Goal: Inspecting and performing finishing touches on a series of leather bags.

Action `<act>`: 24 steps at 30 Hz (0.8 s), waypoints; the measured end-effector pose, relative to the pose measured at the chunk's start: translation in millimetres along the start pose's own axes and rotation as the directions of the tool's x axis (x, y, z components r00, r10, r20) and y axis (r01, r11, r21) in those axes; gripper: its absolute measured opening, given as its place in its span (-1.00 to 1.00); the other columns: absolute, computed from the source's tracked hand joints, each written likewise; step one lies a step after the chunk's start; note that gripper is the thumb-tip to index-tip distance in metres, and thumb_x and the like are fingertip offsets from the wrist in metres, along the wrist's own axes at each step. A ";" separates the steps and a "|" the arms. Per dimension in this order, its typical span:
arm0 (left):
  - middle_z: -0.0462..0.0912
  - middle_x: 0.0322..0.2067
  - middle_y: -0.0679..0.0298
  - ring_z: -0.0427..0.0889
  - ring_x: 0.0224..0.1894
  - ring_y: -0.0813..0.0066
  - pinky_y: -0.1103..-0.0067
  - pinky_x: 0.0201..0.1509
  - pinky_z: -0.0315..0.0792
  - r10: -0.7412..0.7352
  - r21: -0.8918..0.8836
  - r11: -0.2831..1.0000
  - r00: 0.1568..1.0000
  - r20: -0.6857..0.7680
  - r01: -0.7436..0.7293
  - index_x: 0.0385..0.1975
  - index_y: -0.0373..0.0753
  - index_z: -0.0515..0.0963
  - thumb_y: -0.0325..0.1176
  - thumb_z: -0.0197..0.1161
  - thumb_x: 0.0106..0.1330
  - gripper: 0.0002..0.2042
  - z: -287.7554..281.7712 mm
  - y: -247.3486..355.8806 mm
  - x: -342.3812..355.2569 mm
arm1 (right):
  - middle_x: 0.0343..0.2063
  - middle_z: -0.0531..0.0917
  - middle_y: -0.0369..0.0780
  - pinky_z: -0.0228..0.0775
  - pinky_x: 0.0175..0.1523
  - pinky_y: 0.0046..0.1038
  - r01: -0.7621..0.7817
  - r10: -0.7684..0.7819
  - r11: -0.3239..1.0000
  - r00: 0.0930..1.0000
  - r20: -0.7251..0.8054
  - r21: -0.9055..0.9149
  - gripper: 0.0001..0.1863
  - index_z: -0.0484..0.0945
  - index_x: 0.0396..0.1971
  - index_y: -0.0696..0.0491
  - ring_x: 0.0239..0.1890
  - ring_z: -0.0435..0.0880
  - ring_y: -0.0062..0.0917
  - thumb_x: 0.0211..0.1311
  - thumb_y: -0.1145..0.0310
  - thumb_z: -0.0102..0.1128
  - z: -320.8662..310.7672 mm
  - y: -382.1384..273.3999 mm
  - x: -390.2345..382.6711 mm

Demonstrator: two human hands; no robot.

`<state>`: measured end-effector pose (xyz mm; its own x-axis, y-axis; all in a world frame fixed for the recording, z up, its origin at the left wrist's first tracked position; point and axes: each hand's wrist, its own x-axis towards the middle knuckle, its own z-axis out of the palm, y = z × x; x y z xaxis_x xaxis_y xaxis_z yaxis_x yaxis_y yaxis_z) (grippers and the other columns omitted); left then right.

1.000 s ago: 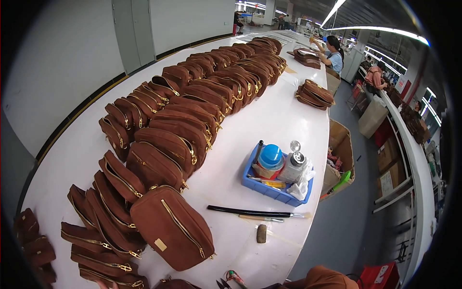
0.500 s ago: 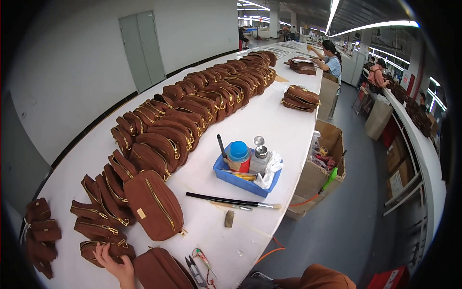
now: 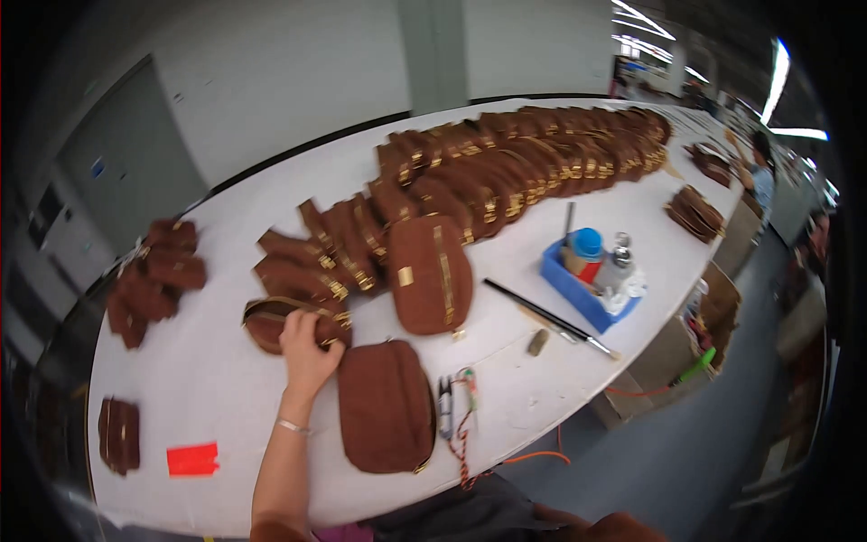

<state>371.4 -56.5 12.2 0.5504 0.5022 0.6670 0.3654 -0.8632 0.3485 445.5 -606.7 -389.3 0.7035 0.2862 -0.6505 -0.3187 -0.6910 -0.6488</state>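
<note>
My left hand (image 3: 310,348) reaches up from the lower edge, fingers curled on the near side of a brown pouch (image 3: 265,324) with an open gold zip. Just right of it a flat brown pouch (image 3: 384,406) lies on the white table (image 3: 235,406), with black snips (image 3: 445,406) and a braided cord beside it. Behind, another pouch (image 3: 424,275) lies zip-up against long rows of similar pouches (image 3: 533,163). The picture is blurred. My right hand is not in view.
A blue tray (image 3: 564,285) holds bottles and white cloth, with brushes (image 3: 533,312) nearby. More pouches (image 3: 158,275) lie left, beside a red piece (image 3: 192,459). A cardboard box (image 3: 637,379) stands below the right edge; a co-worker (image 3: 759,176) is at the far right end.
The view has swung left, so the table has shifted and tilted in the picture. My left hand and forearm have come further into view at the nearest pouch.
</note>
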 end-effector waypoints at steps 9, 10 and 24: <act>0.48 -0.26 0.17 0.44 -0.10 0.17 0.32 0.00 0.20 -0.108 0.057 0.993 0.988 0.113 0.102 -0.24 -0.25 0.46 -0.40 0.42 -0.12 -0.60 -72.0 20.9 -38.8 | -0.07 0.63 -0.03 0.42 0.11 -0.27 0.114 -0.109 0.993 0.984 0.144 -0.032 -0.58 0.59 -0.05 0.05 0.02 0.60 -0.17 0.13 0.15 0.17 -11.4 21.7 23.2; 0.49 -0.27 0.18 0.44 -0.11 0.19 0.33 0.00 0.18 -0.086 0.079 0.994 0.991 0.104 0.078 -0.24 -0.25 0.46 -0.37 0.46 -0.11 -0.59 -78.0 25.3 -45.0 | -0.07 0.63 -0.03 0.42 0.11 -0.27 0.118 -0.114 0.993 0.983 0.147 -0.014 -0.58 0.59 -0.05 0.05 0.02 0.60 -0.17 0.13 0.15 0.17 -9.7 26.0 21.7; 0.60 -0.12 0.02 0.60 -0.09 0.28 0.47 0.01 0.44 -0.298 -0.216 0.941 0.941 -0.158 0.262 0.07 -0.44 0.44 -0.34 0.37 0.16 -0.50 -168.6 79.2 -89.2 | -0.27 0.60 -0.07 0.49 -0.27 -0.41 0.901 -0.894 0.433 0.425 0.144 0.030 -0.56 0.45 0.06 0.19 -0.40 0.64 -0.31 0.19 0.37 0.25 -31.4 -323.8 -246.9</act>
<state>224.6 -178.4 91.3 0.2909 0.7220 0.6278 0.3257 -0.6917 0.6445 395.0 -474.5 -6.2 0.4923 0.8348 0.2465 0.4764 -0.0214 -0.8790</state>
